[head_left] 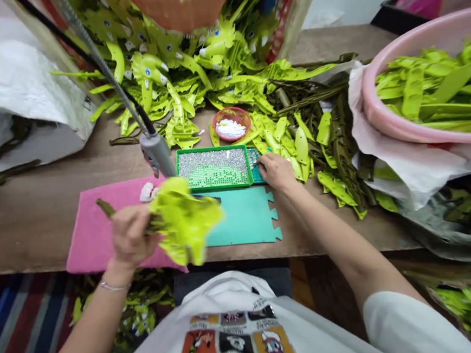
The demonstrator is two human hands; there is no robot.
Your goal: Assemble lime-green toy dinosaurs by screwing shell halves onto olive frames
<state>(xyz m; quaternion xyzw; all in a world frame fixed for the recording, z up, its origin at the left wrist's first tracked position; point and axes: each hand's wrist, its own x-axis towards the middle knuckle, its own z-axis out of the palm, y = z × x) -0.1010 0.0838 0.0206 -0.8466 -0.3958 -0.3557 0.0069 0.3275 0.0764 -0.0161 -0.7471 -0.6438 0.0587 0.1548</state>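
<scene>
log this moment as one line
left hand: holding blurred yellow-green piece; right hand: at small teal plastic tray, beside green rectangular plastic tray; round red plastic basket: white pieces inside

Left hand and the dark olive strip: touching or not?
Touching. The head view shows the left hand closed around the dark olive strip, one end sticking out past the fingers.
</scene>
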